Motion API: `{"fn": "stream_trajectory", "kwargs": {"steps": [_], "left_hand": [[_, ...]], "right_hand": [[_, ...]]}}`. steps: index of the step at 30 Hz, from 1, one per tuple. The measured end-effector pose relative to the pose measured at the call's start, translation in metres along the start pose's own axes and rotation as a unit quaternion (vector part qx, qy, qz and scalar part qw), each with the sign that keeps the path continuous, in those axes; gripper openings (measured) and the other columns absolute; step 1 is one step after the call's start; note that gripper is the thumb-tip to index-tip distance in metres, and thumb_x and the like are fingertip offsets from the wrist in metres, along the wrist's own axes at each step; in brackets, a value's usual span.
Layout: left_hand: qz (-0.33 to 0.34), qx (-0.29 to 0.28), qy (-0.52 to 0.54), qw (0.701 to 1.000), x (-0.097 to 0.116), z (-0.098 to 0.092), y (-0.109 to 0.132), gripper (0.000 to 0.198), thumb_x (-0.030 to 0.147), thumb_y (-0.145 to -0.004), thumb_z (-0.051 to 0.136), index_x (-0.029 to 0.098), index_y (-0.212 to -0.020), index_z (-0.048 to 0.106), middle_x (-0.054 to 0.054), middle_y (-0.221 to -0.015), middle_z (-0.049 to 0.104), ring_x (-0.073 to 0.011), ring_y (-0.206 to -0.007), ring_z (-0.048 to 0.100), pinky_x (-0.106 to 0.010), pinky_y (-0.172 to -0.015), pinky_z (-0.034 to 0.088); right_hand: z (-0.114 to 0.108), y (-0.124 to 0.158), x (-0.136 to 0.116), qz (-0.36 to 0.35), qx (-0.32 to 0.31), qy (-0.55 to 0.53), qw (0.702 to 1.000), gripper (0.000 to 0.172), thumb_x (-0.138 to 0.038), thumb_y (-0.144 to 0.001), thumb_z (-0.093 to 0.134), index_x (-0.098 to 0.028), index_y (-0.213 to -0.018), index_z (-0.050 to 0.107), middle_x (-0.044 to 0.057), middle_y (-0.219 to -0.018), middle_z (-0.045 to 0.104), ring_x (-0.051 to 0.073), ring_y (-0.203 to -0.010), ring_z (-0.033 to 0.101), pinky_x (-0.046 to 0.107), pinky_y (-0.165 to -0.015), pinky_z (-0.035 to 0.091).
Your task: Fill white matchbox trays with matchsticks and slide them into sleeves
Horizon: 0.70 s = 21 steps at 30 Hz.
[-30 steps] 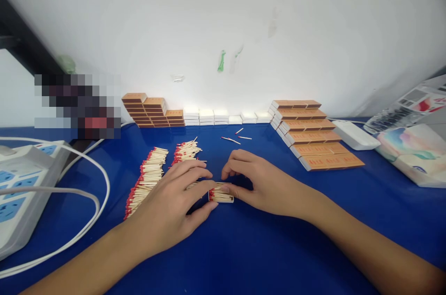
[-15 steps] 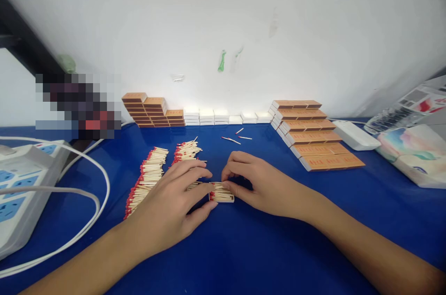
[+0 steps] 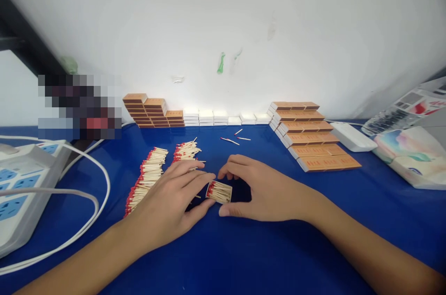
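Note:
A small white matchbox tray (image 3: 229,188) filled with red-headed matches lies slightly tilted in plane on the blue table. My left hand (image 3: 179,193) grips its left end between thumb and index finger. Around the tray's right side arches my right hand (image 3: 249,188), its thumb and fingers spread apart with nothing between them. Left of my left hand is a long row of loose matches (image 3: 148,176), heads to the left. A second pile of matches (image 3: 186,150) lies behind that hand, partly hidden by it.
Stacked brown matchboxes (image 3: 153,108) stand at the back left, beside white trays (image 3: 213,117) along the wall. Stepped matchbox stacks (image 3: 310,137) rise at the right, near a white adapter (image 3: 353,137). Several stray matches (image 3: 230,140) lie mid-table. A power strip (image 3: 24,183) with cables sits left.
My right thumb has left the matches in the tray and moved down, opening the hand. The tray has turned slightly clockwise and shifted a little in my left fingers.

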<state>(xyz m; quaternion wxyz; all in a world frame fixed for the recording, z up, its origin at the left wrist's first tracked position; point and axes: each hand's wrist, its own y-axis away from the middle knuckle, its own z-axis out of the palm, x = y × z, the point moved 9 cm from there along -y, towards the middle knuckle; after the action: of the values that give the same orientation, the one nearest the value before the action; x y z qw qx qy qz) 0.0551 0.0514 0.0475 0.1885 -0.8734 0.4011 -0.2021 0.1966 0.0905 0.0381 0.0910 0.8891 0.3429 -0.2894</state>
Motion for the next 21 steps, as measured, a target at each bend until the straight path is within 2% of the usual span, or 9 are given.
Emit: {"fn": "stream_trajectory", "kwargs": {"steps": [1, 5, 8, 11, 13, 16, 19, 21], "left_hand": [[0.000, -0.002, 0.004, 1.000, -0.001, 0.001, 0.000, 0.031, 0.027, -0.102, 0.067, 0.018, -0.131, 0.066, -0.009, -0.121, 0.076, -0.0288, -0.130, 0.062, -0.049, -0.109, 0.056], [-0.001, -0.001, 0.016, 1.000, -0.001, 0.002, -0.002, 0.027, 0.025, -0.102, 0.067, 0.020, -0.128, 0.067, -0.007, -0.117, 0.077, -0.0268, -0.128, 0.063, -0.047, -0.110, 0.055], [-0.008, 0.009, 0.007, 1.000, -0.004, -0.002, -0.006, 0.028, 0.030, -0.101, 0.069, 0.021, -0.127, 0.068, -0.007, -0.120, 0.077, -0.0265, -0.128, 0.062, -0.047, -0.112, 0.054], [-0.026, 0.032, -0.012, 0.999, -0.018, -0.017, -0.014, 0.029, 0.035, -0.101, 0.069, 0.021, -0.126, 0.070, -0.008, -0.123, 0.077, -0.0267, -0.129, 0.062, -0.046, -0.113, 0.052], [-0.044, 0.037, -0.063, 0.996, -0.036, -0.033, -0.021, 0.029, 0.038, -0.102, 0.066, 0.021, -0.125, 0.071, -0.008, -0.124, 0.076, -0.0284, -0.129, 0.061, -0.049, -0.113, 0.051], [-0.099, 0.010, -0.160, 0.982, -0.076, -0.060, -0.036, 0.038, 0.046, -0.099, 0.065, 0.018, -0.124, 0.072, -0.013, -0.123, 0.075, -0.0325, -0.122, 0.064, -0.052, -0.110, 0.050], [-0.142, -0.025, -0.272, 0.951, -0.115, -0.088, -0.057, 0.041, 0.045, -0.099, 0.061, 0.018, -0.127, 0.072, -0.016, -0.128, 0.074, -0.0376, -0.128, 0.059, -0.054, -0.110, 0.046], [-0.178, -0.053, -0.322, 0.928, -0.138, -0.103, -0.071, 0.041, 0.044, -0.100, 0.058, 0.016, -0.126, 0.073, -0.018, -0.124, 0.075, -0.0397, -0.125, 0.059, -0.054, -0.104, 0.047]], "right_hand": [[0.001, 0.001, -0.001, 0.002, -0.006, 0.005, 1.000, 0.047, -0.053, -0.084, 0.085, -0.022, -0.116, 0.068, 0.005, -0.110, 0.065, 0.022, -0.095, 0.062, 0.036, -0.079, 0.051], [0.001, 0.001, -0.003, -0.002, -0.015, 0.017, 1.000, 0.023, -0.030, -0.090, 0.077, -0.022, -0.110, 0.069, 0.004, -0.107, 0.066, 0.020, -0.093, 0.063, 0.035, -0.079, 0.050], [-0.004, 0.001, 0.000, -0.003, -0.001, 0.034, 0.999, 0.020, -0.026, -0.090, 0.073, -0.021, -0.109, 0.069, 0.005, -0.108, 0.065, 0.021, -0.095, 0.062, 0.036, -0.082, 0.050], [-0.006, -0.001, 0.006, 0.002, 0.005, 0.054, 0.999, 0.021, -0.027, -0.091, 0.071, -0.020, -0.111, 0.069, 0.006, -0.110, 0.065, 0.022, -0.096, 0.062, 0.037, -0.081, 0.051], [-0.007, -0.001, 0.010, 0.003, 0.007, 0.062, 0.998, 0.023, -0.030, -0.092, 0.071, -0.020, -0.113, 0.069, 0.007, -0.111, 0.065, 0.023, -0.097, 0.062, 0.037, -0.081, 0.051], [-0.007, -0.002, 0.014, 0.001, 0.011, 0.062, 0.998, 0.024, -0.036, -0.095, 0.071, -0.021, -0.114, 0.068, 0.007, -0.112, 0.065, 0.023, -0.100, 0.062, 0.038, -0.083, 0.051], [-0.007, -0.002, 0.014, 0.002, 0.014, 0.063, 0.998, 0.023, -0.037, -0.097, 0.070, -0.021, -0.113, 0.068, 0.008, -0.113, 0.065, 0.023, -0.100, 0.062, 0.038, -0.083, 0.051], [-0.008, -0.002, 0.013, 0.002, 0.013, 0.068, 0.998, 0.021, -0.036, -0.097, 0.070, -0.020, -0.111, 0.068, 0.008, -0.112, 0.065, 0.024, -0.099, 0.063, 0.038, -0.082, 0.052]]}}
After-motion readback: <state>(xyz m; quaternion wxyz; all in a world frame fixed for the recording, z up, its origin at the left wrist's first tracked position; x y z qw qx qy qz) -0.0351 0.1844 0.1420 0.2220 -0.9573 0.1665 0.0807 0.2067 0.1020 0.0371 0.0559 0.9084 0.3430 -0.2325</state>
